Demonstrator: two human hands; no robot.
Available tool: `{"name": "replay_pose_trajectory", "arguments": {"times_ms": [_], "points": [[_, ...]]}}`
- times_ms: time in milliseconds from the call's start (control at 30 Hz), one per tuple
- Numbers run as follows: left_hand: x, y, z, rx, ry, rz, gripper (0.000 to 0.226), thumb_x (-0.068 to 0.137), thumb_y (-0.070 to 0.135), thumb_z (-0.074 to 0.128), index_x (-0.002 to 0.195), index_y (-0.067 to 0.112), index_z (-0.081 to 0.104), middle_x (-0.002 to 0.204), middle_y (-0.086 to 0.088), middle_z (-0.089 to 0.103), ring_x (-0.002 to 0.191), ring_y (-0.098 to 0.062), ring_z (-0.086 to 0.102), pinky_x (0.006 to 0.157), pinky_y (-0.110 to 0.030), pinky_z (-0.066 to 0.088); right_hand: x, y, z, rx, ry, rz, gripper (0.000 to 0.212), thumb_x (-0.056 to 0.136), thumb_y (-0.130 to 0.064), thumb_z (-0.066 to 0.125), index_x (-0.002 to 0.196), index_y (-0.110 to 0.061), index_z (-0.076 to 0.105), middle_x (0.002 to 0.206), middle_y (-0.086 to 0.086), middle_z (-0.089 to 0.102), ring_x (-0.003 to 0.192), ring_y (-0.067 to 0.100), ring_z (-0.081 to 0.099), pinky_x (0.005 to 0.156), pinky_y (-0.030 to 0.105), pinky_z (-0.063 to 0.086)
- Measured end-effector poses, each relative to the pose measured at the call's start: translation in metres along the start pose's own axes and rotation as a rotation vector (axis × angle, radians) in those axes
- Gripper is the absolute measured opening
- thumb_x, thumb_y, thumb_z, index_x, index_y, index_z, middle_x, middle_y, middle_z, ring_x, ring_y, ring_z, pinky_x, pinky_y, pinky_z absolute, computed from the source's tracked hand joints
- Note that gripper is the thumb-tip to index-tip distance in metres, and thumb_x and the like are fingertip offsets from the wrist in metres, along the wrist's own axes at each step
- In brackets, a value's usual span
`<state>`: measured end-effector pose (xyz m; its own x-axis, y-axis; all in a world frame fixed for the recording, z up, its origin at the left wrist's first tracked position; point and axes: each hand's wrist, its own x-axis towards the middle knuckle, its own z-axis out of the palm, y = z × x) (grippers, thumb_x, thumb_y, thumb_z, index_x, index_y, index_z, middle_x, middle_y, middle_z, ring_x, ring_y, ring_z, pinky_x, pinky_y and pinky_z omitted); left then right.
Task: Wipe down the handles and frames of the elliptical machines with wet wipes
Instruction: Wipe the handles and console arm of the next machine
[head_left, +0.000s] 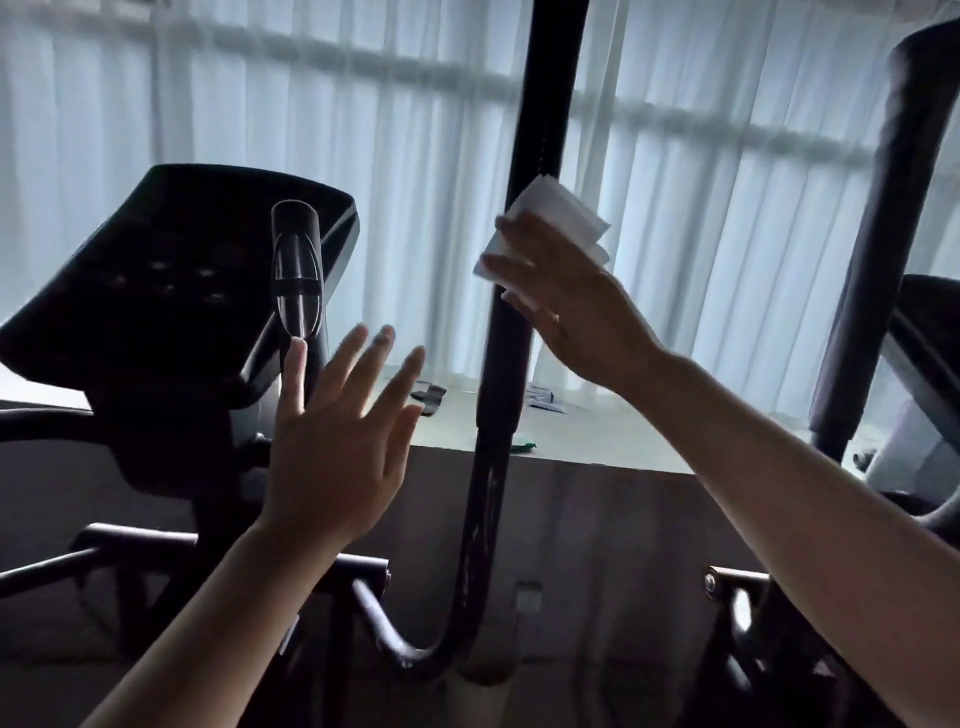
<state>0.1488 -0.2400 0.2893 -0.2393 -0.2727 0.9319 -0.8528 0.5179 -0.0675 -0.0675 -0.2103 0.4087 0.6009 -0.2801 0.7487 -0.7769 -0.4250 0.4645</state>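
A tall black handle bar (540, 114) of the elliptical rises through the middle of the view and bends at the bottom. My right hand (576, 312) holds a folded white wet wipe (558, 218) against the right side of this bar, fingers stretched over the wipe. My left hand (332, 441) hovers lower left of the bar with fingers spread, touching nothing. The dark console (171, 280) sits at the left, with a short grip post (297, 270) in front of it.
A second black handle bar (883, 249) stands at the right. White curtains (415, 156) cover the window behind. A pale sill (597, 431) holds small dark items and a packet. Frame tubes (130, 545) cross the lower left.
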Motion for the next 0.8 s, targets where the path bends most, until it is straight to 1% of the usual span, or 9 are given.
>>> {"name": "replay_pose_trajectory", "arguments": {"times_ms": [67, 167, 267, 367, 467, 600, 633, 700, 800], "points": [[0.005, 0.005, -0.002, -0.028, 0.032, 0.004, 0.047, 0.101, 0.033, 0.035, 0.144, 0.02, 0.049, 0.149, -0.011, 0.046, 0.14, -0.03, 0.04, 0.118, -0.052, 0.008, -0.009, -0.005, 0.003, 0.017, -0.081, 0.042, 0.051, 0.102, -0.036, 0.041, 0.131, 0.003, 0.058, 0.145, 0.02, 0.047, 0.142, 0.022, 0.034, 0.117, 0.015, 0.018], [0.012, 0.006, -0.003, -0.026, 0.056, -0.005, 0.048, 0.103, 0.034, 0.029, 0.145, 0.02, 0.047, 0.15, -0.01, 0.046, 0.141, -0.031, 0.039, 0.117, -0.054, 0.01, -0.061, -0.023, 0.033, 0.125, -0.06, 0.088, 0.04, 0.1, -0.021, 0.047, 0.126, 0.005, 0.062, 0.138, 0.019, 0.054, 0.138, 0.023, 0.039, 0.117, 0.023, 0.026], [0.023, 0.005, -0.004, -0.018, 0.079, 0.014, 0.047, 0.104, 0.033, 0.029, 0.146, 0.018, 0.046, 0.15, -0.011, 0.045, 0.141, -0.031, 0.039, 0.117, -0.056, 0.012, -0.1, -0.029, 0.044, 0.259, -0.168, 0.049, 0.036, 0.095, -0.006, 0.056, 0.13, 0.001, 0.06, 0.144, 0.013, 0.051, 0.143, 0.02, 0.034, 0.117, 0.026, 0.028], [0.039, 0.013, -0.004, -0.107, 0.106, 0.022, 0.047, 0.104, 0.033, 0.03, 0.146, 0.018, 0.045, 0.15, -0.01, 0.044, 0.141, -0.029, 0.038, 0.118, -0.051, 0.009, -0.108, -0.024, 0.037, 0.262, -0.181, -0.038, 0.032, 0.1, -0.017, 0.054, 0.128, -0.005, 0.064, 0.144, 0.008, 0.052, 0.142, 0.015, 0.037, 0.116, 0.025, 0.03], [0.059, 0.029, 0.0, -0.314, 0.121, 0.003, 0.047, 0.103, 0.032, 0.032, 0.148, 0.019, 0.041, 0.153, -0.007, 0.041, 0.143, -0.023, 0.034, 0.12, -0.04, 0.004, -0.081, -0.014, 0.017, 0.313, 0.009, 0.087, 0.045, 0.102, -0.045, 0.038, 0.131, -0.019, 0.062, 0.145, -0.007, 0.049, 0.139, 0.001, 0.035, 0.118, 0.022, 0.025], [0.111, 0.043, 0.0, -0.324, 0.168, 0.041, 0.047, 0.104, 0.026, 0.026, 0.148, 0.02, 0.041, 0.156, -0.002, 0.037, 0.145, -0.017, 0.032, 0.12, -0.035, 0.003, 0.002, 0.037, -0.016, 0.15, 0.499, 0.235, 0.043, 0.098, -0.023, 0.055, 0.135, -0.003, 0.054, 0.138, 0.015, 0.055, 0.128, 0.02, 0.052, 0.106, 0.027, 0.041], [0.124, 0.044, -0.003, -0.31, 0.17, 0.037, 0.048, 0.103, 0.026, 0.026, 0.149, 0.02, 0.039, 0.157, -0.001, 0.035, 0.145, -0.016, 0.031, 0.12, -0.036, 0.003, 0.027, 0.052, -0.022, 0.167, 0.574, 0.269, 0.041, 0.097, -0.015, 0.056, 0.135, 0.0, 0.053, 0.137, 0.018, 0.056, 0.126, 0.024, 0.054, 0.105, 0.021, 0.041], [0.146, 0.045, -0.004, -0.296, 0.139, 0.02, 0.051, 0.102, 0.028, 0.025, 0.152, 0.021, 0.032, 0.159, 0.004, 0.028, 0.148, -0.013, 0.024, 0.12, -0.036, -0.001, 0.076, 0.078, -0.034, 0.241, 0.656, 0.313, 0.039, 0.098, -0.006, 0.052, 0.135, 0.003, 0.053, 0.138, 0.02, 0.054, 0.13, 0.026, 0.051, 0.105, 0.005, 0.03], [0.159, 0.045, -0.003, -0.299, 0.055, 0.047, 0.056, 0.099, 0.032, 0.021, 0.154, 0.024, 0.022, 0.16, 0.01, 0.021, 0.148, -0.003, 0.017, 0.12, -0.031, -0.005, 0.133, 0.109, -0.039, 0.304, 0.686, 0.327, 0.038, 0.099, -0.009, 0.047, 0.134, 0.004, 0.054, 0.14, 0.022, 0.052, 0.135, 0.035, 0.046, 0.109, 0.003, 0.021]]}}
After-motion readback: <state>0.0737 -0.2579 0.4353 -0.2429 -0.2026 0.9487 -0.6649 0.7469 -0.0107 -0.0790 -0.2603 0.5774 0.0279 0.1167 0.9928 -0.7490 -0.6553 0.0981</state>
